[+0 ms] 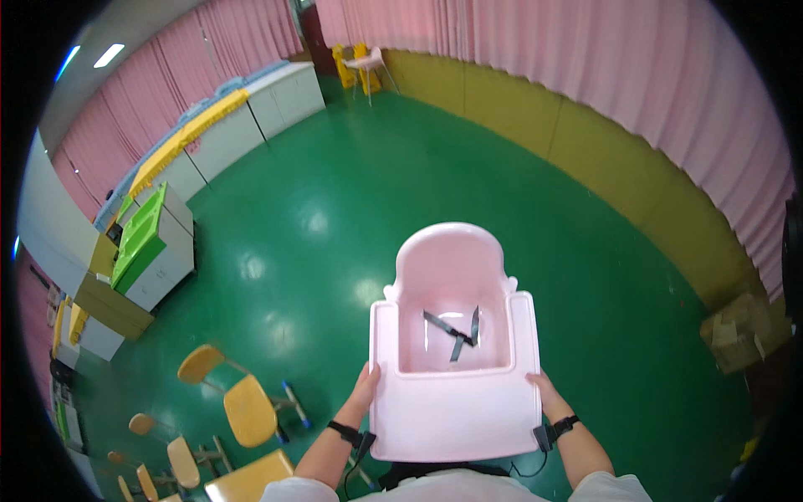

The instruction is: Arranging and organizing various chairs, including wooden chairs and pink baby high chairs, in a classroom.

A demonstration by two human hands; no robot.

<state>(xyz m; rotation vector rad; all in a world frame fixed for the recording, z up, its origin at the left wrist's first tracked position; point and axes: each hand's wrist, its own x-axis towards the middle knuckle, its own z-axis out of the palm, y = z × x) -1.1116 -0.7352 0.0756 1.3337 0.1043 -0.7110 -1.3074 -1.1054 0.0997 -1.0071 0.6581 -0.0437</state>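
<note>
Over green floor [335, 167], lower centre — pink high chair [450, 259]; left hand [364, 391] and right hand [548, 395] clasping opposite tray [456, 418] edges. Risk — uneven pulling could detach tray; loose dark straps [462, 337] might snag.

Pale pink high chair [435, 356], smooth and glossy, upright over green floor [351, 184], rounded backrest [450, 259] at the far side, broad U-shaped tray [456, 418] at the near side, dark straps [465, 338] splayed loosely inside
</note>
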